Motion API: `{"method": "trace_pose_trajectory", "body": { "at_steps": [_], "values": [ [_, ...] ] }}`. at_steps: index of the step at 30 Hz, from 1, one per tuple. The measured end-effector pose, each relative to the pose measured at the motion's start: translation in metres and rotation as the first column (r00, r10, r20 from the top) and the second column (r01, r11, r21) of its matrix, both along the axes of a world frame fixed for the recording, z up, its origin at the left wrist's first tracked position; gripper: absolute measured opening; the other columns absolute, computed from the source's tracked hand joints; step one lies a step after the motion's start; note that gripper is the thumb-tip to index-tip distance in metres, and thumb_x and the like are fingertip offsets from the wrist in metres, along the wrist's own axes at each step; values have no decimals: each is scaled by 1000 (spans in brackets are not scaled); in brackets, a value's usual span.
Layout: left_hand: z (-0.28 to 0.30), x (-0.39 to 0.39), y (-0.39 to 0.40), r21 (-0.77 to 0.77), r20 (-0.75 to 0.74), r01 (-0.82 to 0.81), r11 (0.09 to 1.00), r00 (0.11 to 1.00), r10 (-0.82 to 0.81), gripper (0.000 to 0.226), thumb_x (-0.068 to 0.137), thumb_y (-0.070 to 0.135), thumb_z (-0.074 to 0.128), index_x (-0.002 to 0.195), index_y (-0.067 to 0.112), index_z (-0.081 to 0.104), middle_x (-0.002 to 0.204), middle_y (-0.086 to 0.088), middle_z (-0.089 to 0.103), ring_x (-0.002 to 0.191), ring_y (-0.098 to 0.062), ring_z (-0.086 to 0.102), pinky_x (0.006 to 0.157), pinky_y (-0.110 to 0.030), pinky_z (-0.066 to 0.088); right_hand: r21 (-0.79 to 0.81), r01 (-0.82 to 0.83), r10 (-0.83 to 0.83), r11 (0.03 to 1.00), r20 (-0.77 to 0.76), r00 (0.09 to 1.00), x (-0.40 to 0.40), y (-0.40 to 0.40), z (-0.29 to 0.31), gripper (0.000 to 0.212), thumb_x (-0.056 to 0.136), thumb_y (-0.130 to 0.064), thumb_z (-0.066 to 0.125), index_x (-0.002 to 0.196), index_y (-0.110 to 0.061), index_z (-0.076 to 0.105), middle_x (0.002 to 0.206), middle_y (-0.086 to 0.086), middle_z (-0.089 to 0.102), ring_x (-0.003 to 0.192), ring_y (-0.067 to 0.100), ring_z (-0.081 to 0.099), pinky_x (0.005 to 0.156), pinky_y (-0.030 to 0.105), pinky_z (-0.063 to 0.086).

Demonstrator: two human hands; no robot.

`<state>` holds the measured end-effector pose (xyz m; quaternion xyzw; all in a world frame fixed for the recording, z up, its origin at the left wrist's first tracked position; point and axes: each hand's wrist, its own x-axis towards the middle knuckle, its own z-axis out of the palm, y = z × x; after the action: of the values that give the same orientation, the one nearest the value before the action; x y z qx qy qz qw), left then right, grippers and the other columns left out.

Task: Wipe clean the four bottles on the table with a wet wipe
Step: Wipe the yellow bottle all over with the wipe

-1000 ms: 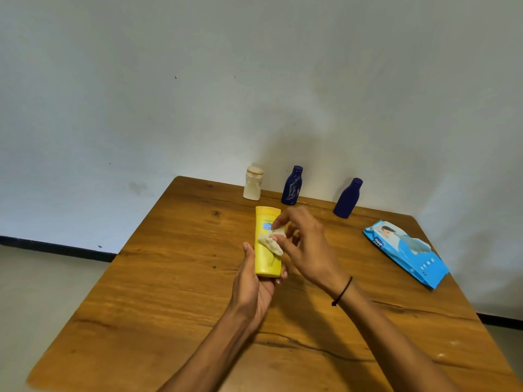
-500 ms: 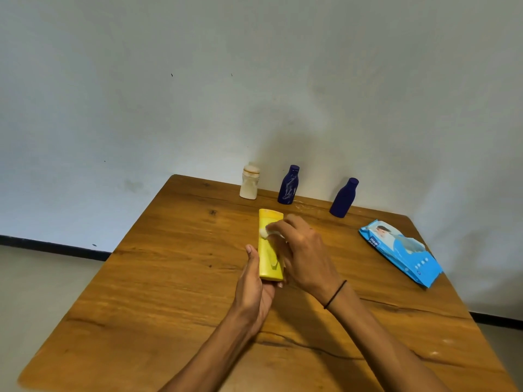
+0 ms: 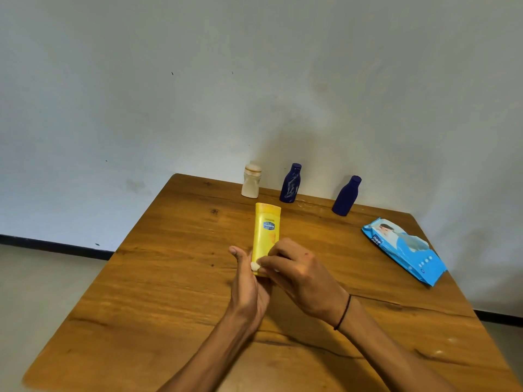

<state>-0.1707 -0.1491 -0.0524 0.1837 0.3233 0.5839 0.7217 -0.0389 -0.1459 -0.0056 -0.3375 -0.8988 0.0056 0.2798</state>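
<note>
Hands meet over a tall yellow plastic lotion bottle with a blue label (image 3: 266, 236), held above the middle of a brown wooden table (image 3: 158, 278) with its lower end toward the person. The left hand (image 3: 249, 290) grips that lower end from beneath, thumb raised along the bottle's left edge. The right hand (image 3: 300, 275) reaches across from the right, its fingers curled and pinching a small crumpled white wet wipe (image 3: 255, 266) against the bottle's lower left corner, just beside the left thumb. A thin black band (image 3: 343, 312) circles the right wrist.

Three more bottles stand upright in a row along the table's far edge, close to a pale grey wall (image 3: 254, 80): a short cream-white plastic bottle with a rounded cap (image 3: 251, 181) on the left, a glossy dark blue plastic bottle (image 3: 290, 183) in the middle, and a matte dark blue plastic bottle (image 3: 347, 196) on the right, each well apart from the next. A light blue soft pack of wet wipes (image 3: 407, 250) lies flat near the table's right edge, well apart from the hands.
</note>
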Motion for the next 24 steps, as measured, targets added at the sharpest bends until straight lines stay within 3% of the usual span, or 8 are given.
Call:
{"method": "trace_pose_trajectory", "body": {
  "at_steps": [3, 5, 7, 11, 14, 17, 21, 24],
  "values": [
    [-2, 7, -9, 40, -121, 18, 999, 993, -13, 77, 99, 65, 23, 131, 9, 65, 118, -19, 74, 104, -30, 70, 89, -44, 52, 105, 96, -96, 990, -8, 995, -5, 13, 8, 20, 97, -21, 65, 107, -4, 71, 100, 10, 62, 87, 20, 59, 67, 35, 56],
    [-4, 10, -12, 69, -187, 27, 997, 982, -14, 75, 99, 65, 23, 123, 9, 67, 102, -19, 73, 83, -25, 66, 70, -37, 49, 155, 157, -156, 975, -16, 988, -9, 26, 17, 20, 94, -19, 66, 103, -2, 70, 97, 13, 63, 82, 23, 60, 61, 35, 57],
    [-1, 13, -13, 88, -205, 35, 996, 979, -16, 74, 101, 64, 22, 115, 6, 67, 88, -17, 69, 69, -20, 59, 63, -34, 42, 175, 226, -219, 958, -59, 974, -11, 39, 25, 19, 93, -16, 68, 102, 0, 70, 95, 15, 63, 78, 24, 60, 59, 36, 58],
    [2, 13, -10, 102, -181, 24, 994, 984, -5, 72, 104, 60, 21, 111, 6, 68, 81, -15, 68, 65, -21, 55, 62, -36, 36, 153, 290, -274, 945, -121, 954, -13, 50, 31, 12, 93, -9, 71, 101, 0, 71, 94, 12, 61, 80, 23, 58, 59, 39, 56],
    [-4, 8, -5, 78, -155, 0, 997, 988, 12, 75, 102, 63, 20, 115, 5, 67, 90, -17, 72, 70, -21, 65, 63, -33, 45, 65, 175, -170, 983, -73, 983, -11, 36, 24, 22, 97, -21, 62, 106, -4, 72, 102, 9, 60, 88, 19, 58, 67, 34, 57],
    [-4, 1, 0, 33, -108, -26, 999, 994, 30, 82, 96, 69, 24, 127, 4, 65, 117, -21, 75, 104, -26, 75, 87, -38, 60, -63, 11, -14, 998, -42, 999, -8, 10, 11, 23, 99, -26, 60, 109, -9, 73, 103, 3, 58, 94, 12, 54, 74, 27, 52],
    [-1, 1, -5, -20, -101, -39, 999, 994, 37, 93, 91, 74, 25, 132, 0, 63, 124, -24, 72, 116, -30, 70, 109, -46, 49, -57, -44, 43, 997, -31, 999, -2, -6, 1, 28, 104, -30, 55, 112, -11, 74, 100, 2, 60, 94, 14, 53, 76, 33, 47],
    [0, 4, -8, 5, -132, -35, 999, 991, 35, 79, 97, 66, 29, 130, 4, 65, 117, -22, 74, 102, -27, 72, 94, -46, 52, 78, 56, -55, 995, -22, 998, -2, 8, 1, 27, 102, -31, 56, 108, -11, 74, 97, 4, 62, 90, 16, 50, 69, 35, 47]
  ]
}}
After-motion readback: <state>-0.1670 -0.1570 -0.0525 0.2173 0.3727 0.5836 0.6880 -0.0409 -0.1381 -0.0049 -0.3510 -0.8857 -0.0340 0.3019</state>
